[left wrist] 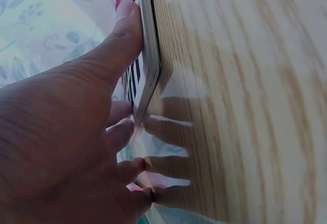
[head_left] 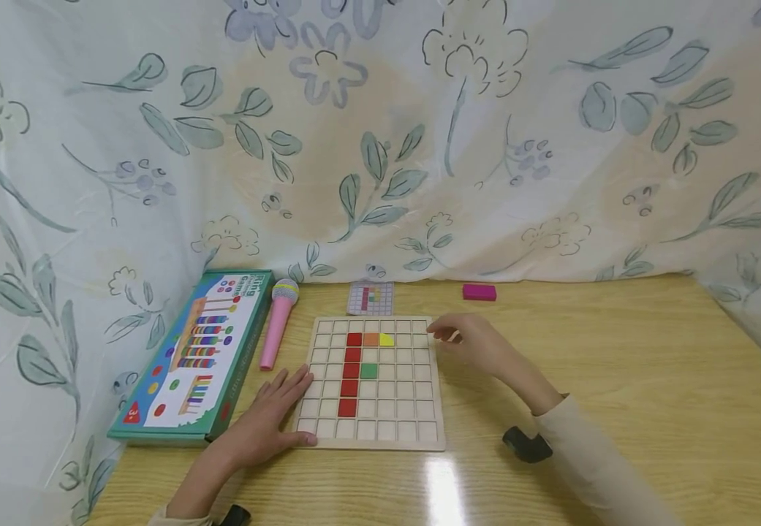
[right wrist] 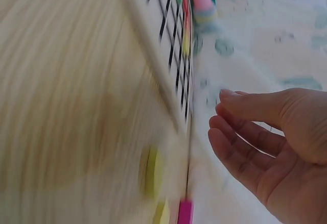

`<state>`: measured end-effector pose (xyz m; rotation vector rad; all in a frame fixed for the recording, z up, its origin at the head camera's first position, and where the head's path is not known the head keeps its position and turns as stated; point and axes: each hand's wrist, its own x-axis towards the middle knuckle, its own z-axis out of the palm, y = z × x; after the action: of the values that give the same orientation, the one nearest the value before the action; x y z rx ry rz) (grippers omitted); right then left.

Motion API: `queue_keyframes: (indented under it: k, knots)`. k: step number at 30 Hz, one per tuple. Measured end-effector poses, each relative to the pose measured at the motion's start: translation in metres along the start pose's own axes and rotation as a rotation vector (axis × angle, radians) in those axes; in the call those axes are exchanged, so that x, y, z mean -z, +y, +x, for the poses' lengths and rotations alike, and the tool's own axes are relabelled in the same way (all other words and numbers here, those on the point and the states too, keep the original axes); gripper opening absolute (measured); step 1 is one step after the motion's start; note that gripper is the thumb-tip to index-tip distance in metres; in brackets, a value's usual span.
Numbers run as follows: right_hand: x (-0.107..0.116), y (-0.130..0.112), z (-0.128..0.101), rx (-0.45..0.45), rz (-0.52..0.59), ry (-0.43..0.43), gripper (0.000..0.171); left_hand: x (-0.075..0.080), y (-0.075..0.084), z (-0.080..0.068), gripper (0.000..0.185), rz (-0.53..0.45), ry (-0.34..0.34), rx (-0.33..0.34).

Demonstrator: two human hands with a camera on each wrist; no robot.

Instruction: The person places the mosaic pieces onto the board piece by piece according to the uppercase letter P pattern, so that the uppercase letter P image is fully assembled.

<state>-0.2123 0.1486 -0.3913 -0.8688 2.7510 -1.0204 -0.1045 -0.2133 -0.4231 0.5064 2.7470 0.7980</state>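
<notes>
A square wooden grid board (head_left: pixel 372 444) lies on the table with a column of red squares (head_left: pixel 350 370), an orange square (head_left: pixel 370 339), a green square (head_left: pixel 368 371) and a yellow piece with a cut corner (head_left: pixel 387 340) in its cells. My left hand (head_left: pixel 264 420) rests at the board's left side, thumb on its near corner and fingers spread along the edge. Beside the far right corner hovers my right hand (head_left: pixel 475 343), fingers loosely bent, with nothing visible between thumb and fingertips (right wrist: pixel 217 140). Blurred yellow pieces (right wrist: pixel 153 173) lie near it in the right wrist view.
Behind the board lies a small pattern card (head_left: pixel 370 298) showing a coloured grid. A pink toy microphone (head_left: pixel 278 325) and a game box (head_left: pixel 189 358) lie to the left. At the back right is a magenta block (head_left: pixel 479 292), close to the floral curtain (head_left: pixel 380 183).
</notes>
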Motion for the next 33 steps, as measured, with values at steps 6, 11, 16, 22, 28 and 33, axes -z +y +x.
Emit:
queue_keyframes:
  k: [6,11,16,22,28,33]
  knots:
    - [0.014,0.032,-0.026,-0.013,-0.048,0.078,0.021,0.000,0.000,-0.001,0.094,-0.010,0.008,-0.007]
    - [0.014,0.049,-0.040,-0.052,-0.048,0.091,0.021,0.000,-0.001,-0.002,0.094,-0.011,0.007,-0.015]
    - [0.008,0.052,-0.043,-0.107,-0.077,0.102,0.023,0.000,-0.001,-0.002,0.095,-0.014,0.010,-0.023]
    - [0.002,0.043,-0.039,-0.163,-0.123,0.140,0.028,-0.001,-0.001,-0.002,0.094,-0.016,0.015,-0.025]
    - [0.000,0.039,-0.033,-0.147,-0.105,0.122,0.029,-0.002,-0.002,-0.001,0.094,-0.006,0.024,-0.027]
    - [0.002,0.040,-0.029,-0.091,-0.058,0.083,0.029,-0.003,-0.003,-0.001,0.094,-0.006,0.024,-0.037]
